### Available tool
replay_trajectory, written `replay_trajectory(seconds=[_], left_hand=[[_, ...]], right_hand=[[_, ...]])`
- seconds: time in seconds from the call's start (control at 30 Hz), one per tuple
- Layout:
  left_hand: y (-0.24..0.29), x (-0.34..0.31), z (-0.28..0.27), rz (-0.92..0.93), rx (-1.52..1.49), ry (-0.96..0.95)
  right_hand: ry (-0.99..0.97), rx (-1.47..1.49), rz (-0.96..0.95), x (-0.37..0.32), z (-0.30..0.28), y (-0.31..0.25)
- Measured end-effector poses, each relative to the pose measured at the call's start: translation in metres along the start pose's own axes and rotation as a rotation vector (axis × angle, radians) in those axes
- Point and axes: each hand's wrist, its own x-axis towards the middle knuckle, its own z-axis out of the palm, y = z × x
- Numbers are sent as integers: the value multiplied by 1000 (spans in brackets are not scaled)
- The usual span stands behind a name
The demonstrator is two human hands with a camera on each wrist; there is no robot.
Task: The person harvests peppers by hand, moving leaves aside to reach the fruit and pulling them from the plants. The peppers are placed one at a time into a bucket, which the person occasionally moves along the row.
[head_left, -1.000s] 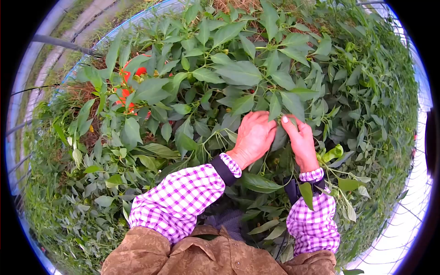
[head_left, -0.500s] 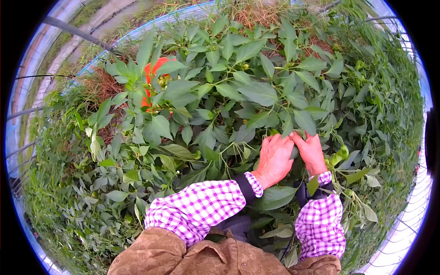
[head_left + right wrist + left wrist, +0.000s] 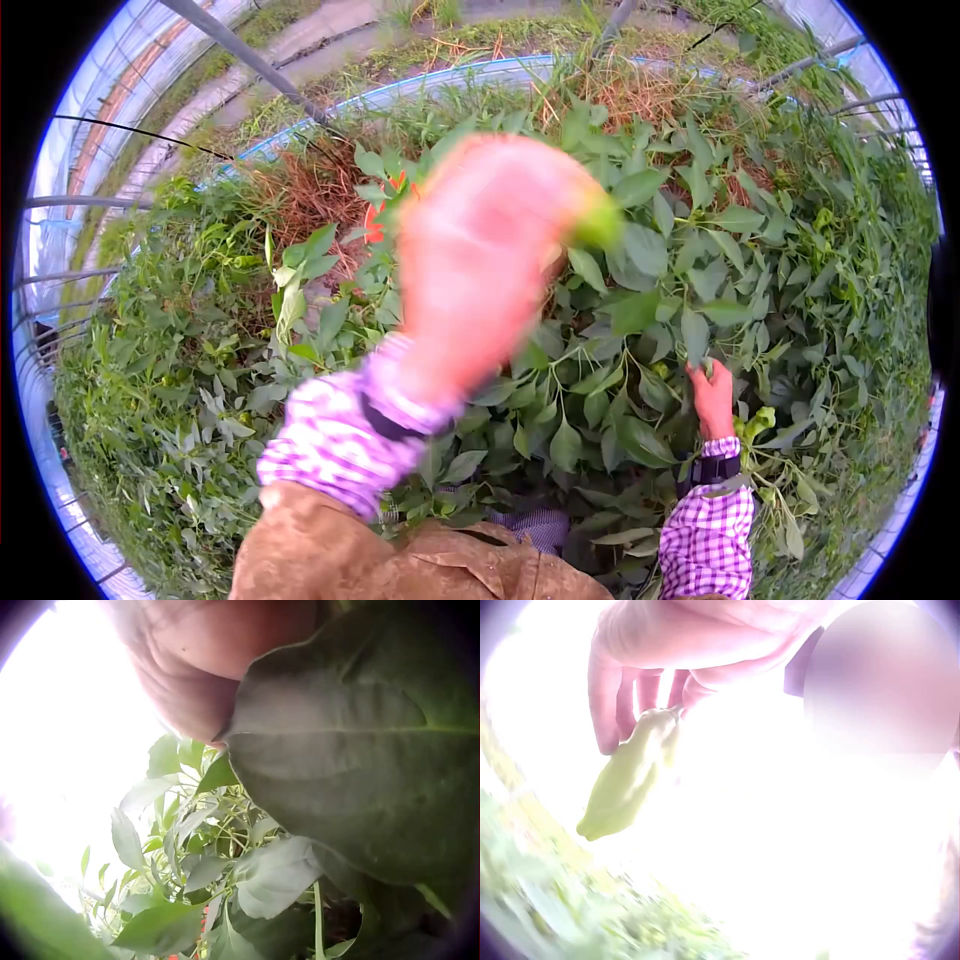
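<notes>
Pepper (image 3: 628,784) in left grip (image 3: 475,240), orange container (image 3: 373,224) perhaps

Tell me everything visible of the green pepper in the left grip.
The green pepper looks pale yellow-green and smooth-skinned, partly washed out by glare in the left wrist view. Its body narrows to a blunt, knobbly tip. It slants, stem end up, tip toward that picture's lower left. The left grip holds it near the stem end. In the head view it is only a green blur in front of foliage.
</notes>
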Motion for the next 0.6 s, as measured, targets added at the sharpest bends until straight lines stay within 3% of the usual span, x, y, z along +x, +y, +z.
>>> replay_trajectory(seconds=[0.07,0.17,0.33,0.37,0.43,0.47,0.5,0.57,0.6], left_hand=[[-17,26,-59,-162,3,250],[-94,36,-139,-294,-32,405],[-218,20,-183,-599,131,542],[-253,11,-192,-619,120,528],[-317,-10,-204,-640,605,34],[-316,-16,-198,-710,906,-209],[-271,-9,-169,-827,1012,-179],[-252,-16,-163,-566,882,-64],[-228,-17,-151,-433,721,95]], right_hand=[[-9,25,23,-3,-2,9],[-25,147,33,-6,0,14],[-26,133,22,-8,3,6],[-29,173,3,-7,2,7],[-33,94,-43,-5,0,8],[-12,42,-33,-3,-2,15],[8,-28,20,0,-3,18],[-19,12,47,1,-4,10],[14,-34,-13,1,-3,6]])
